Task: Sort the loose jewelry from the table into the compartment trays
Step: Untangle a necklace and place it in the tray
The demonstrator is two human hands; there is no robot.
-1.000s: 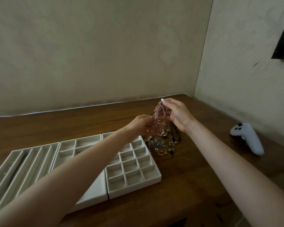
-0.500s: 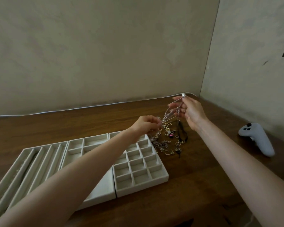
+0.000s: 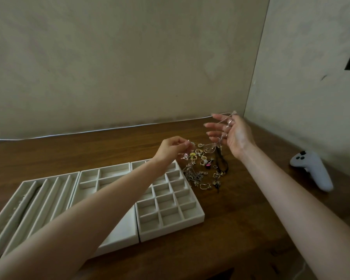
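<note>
Head view: L hand [image 3: 170, 151] pinches one end of thin chain [image 3: 210, 145] betw. thumb + fingertips, just above jewelry pile [image 3: 204, 170] on tabletop [image 3: 240, 229]. R hand [image 3: 235, 134] higher, farther back, fingers [image 3: 212, 125] spread, chain draped across them. Chain's long axis: low-left to high-right. Grid tray [image 3: 190, 219] nearer L hand, so L prob. leads the drop.

Dark wood table [image 3: 230, 229] sits in corner btwn two beige plaster walls [image 3: 129, 57], w/ thin white cable [image 3: 89, 132] along back edge.
</note>
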